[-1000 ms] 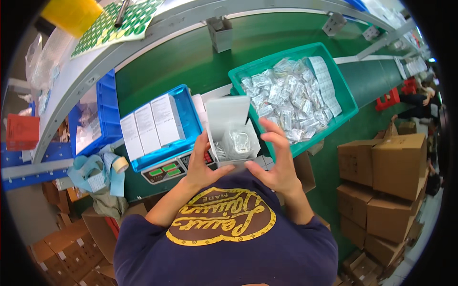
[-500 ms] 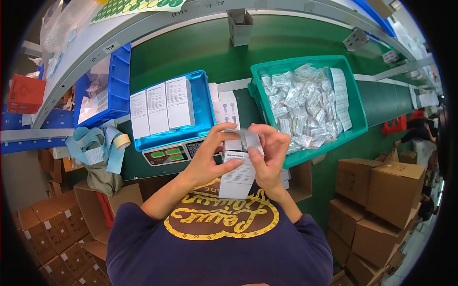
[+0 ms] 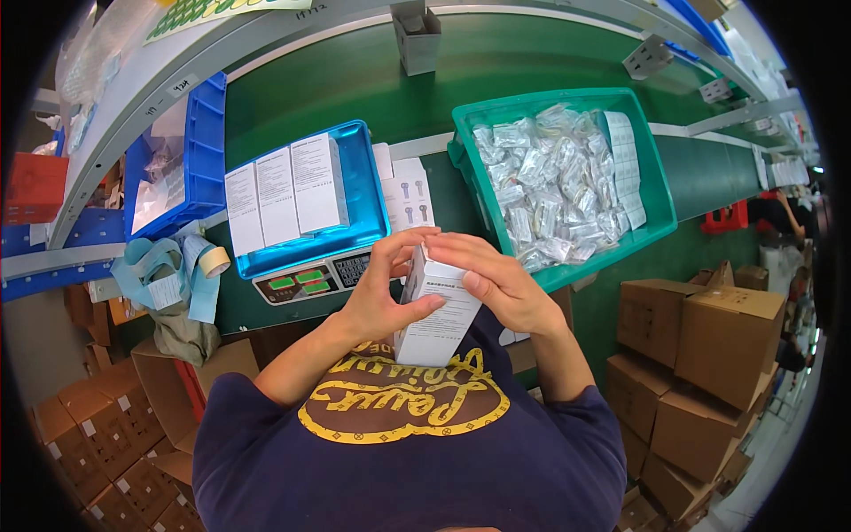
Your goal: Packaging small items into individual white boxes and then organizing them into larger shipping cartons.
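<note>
A small white carton (image 3: 437,326) with printed text on its side stands slightly tilted in front of my chest. My left hand (image 3: 383,293) grips its left side, with the thumb across the printed face. Over the carton's top edge lies my right hand (image 3: 503,282), its fingers covering the lid and its thumb on the upper front. The lid is mostly hidden beneath those fingers. Beyond the left hand, a blue metal tray (image 3: 365,191) on a digital scale (image 3: 301,285) bears three similar white cartons (image 3: 282,191).
A green bin (image 3: 660,191) full of clear-wrapped small parts stands at the right. A blue crate (image 3: 206,160), blue strips and a tape roll (image 3: 214,262) sit at the left. A small open box (image 3: 417,40) is at the back. Brown cartons (image 3: 727,337) are stacked at the right.
The carton's open top flaps have been folded down. My right hand has moved from pinching a flap to lying over the top, and the carton now leans more.
</note>
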Demonstrator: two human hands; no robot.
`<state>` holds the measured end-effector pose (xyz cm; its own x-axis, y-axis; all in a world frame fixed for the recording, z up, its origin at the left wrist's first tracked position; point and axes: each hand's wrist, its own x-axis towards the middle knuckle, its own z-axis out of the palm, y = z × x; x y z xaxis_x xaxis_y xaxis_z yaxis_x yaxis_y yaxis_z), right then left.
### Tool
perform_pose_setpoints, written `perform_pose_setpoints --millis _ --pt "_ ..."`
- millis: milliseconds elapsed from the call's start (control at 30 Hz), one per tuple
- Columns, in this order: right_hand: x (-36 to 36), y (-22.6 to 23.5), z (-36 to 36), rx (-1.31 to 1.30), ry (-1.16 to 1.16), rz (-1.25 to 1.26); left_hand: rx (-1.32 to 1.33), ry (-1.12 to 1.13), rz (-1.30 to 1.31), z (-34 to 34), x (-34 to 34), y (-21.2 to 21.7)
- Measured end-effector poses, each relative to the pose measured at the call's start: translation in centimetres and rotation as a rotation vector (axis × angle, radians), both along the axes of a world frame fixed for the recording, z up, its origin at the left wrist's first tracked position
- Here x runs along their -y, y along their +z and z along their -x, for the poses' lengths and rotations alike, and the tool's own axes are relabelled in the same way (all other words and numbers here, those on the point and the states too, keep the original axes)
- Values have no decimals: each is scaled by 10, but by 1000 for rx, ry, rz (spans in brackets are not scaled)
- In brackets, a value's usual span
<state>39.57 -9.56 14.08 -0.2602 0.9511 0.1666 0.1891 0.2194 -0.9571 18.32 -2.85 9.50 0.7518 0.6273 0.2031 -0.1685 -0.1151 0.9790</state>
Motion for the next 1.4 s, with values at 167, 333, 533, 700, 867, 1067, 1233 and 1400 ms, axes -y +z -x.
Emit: perform_pose_setpoints --millis 167,333,533,700,867,1067,1233,1400 --pt "5 -24 -2 -93 14 83 -156 4 2 3 3 -4" --pt "21 -40 50 -400 -315 172 -190 131 44 6 1 -3" --pt "-43 -80 84 -702 -546 304 -453 324 -84 21 -33 -14" --pt "-181 -137 69 -662 -560 224 -1084 600 -910 77 -112 -31" --pt "-227 -156 105 -224 -762 117 -1061 631 -897 99 -124 -71" --pt "-143 -103 -22 -195 -1004 -179 -784 566 -670 95 -178 -48" --pt "-106 -147 -155 647 -1002 3 -749 454 -261 -7 -334 -48" --pt "-120 -162 -133 1053 -800 94 -966 299 162 -40 -440 -111"
